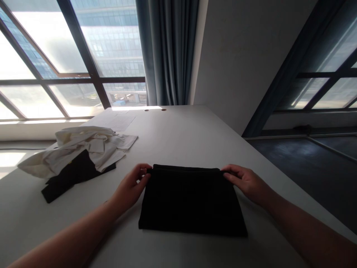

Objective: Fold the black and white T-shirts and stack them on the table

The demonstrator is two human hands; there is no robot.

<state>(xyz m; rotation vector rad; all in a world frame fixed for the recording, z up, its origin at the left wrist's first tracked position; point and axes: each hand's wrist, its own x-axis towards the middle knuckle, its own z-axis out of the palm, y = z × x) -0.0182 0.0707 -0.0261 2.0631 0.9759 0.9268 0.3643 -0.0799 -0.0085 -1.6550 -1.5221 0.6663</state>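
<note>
Folding seems nearly finished: the black garment [192, 201] lies on the worktop [181, 137] as a neat flat rectangle. The left hand [131, 188] pinches its far left corner and the right hand [247, 182] pinches its far right corner. Left of the garment, a heap of white and black clothes [80, 152] lies unfolded.

Your left hand [129, 190] and right hand [247, 182] are bare, no gloves, rings or watch; both forearms are uncovered, no sleeves showing.
</note>
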